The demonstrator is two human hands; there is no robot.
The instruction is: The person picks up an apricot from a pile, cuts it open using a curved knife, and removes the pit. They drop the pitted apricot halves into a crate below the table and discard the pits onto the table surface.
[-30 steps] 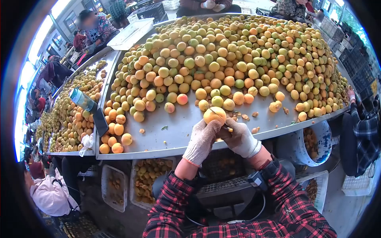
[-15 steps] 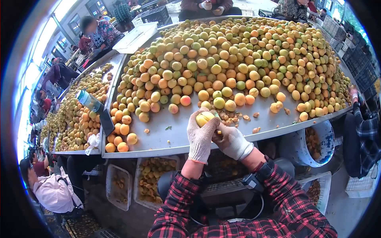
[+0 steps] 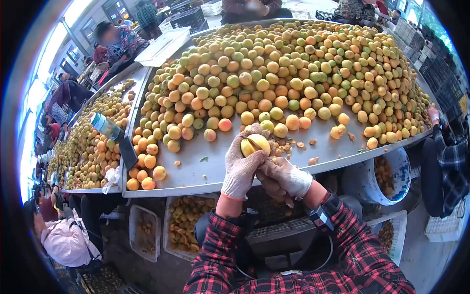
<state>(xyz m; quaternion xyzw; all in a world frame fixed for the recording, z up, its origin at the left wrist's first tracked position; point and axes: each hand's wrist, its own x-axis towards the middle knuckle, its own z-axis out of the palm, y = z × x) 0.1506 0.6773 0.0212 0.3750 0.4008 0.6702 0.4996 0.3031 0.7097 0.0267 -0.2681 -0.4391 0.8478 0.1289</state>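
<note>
My left hand (image 3: 241, 166), in a pale knit glove, grips a yellow apricot (image 3: 255, 144) above the table's front edge. A dark cut runs across the fruit, and the flesh parts slightly along it. Close against it, just below the apricot, is my right hand (image 3: 285, 179) in a white and brown-stained glove. Its fingers are curled in; whatever they may hold is hidden. Beyond my hands, a large heap of apricots (image 3: 274, 73) covers most of the metal table (image 3: 191, 171). Brown pits and scraps (image 3: 284, 145) lie just behind my right hand.
Below the table stand a crate of split apricots (image 3: 185, 230), a smaller white tub (image 3: 145, 230) and a blue-stained white bucket (image 3: 384, 176). A bottle (image 3: 106, 126) and a dark phone-like slab (image 3: 128, 153) lie at the left divider. Other people sit around the tables.
The apricot has turned in my left hand, so its opened cut now faces up. My right hand has dropped slightly below the fruit. The whole view has shifted a little.
</note>
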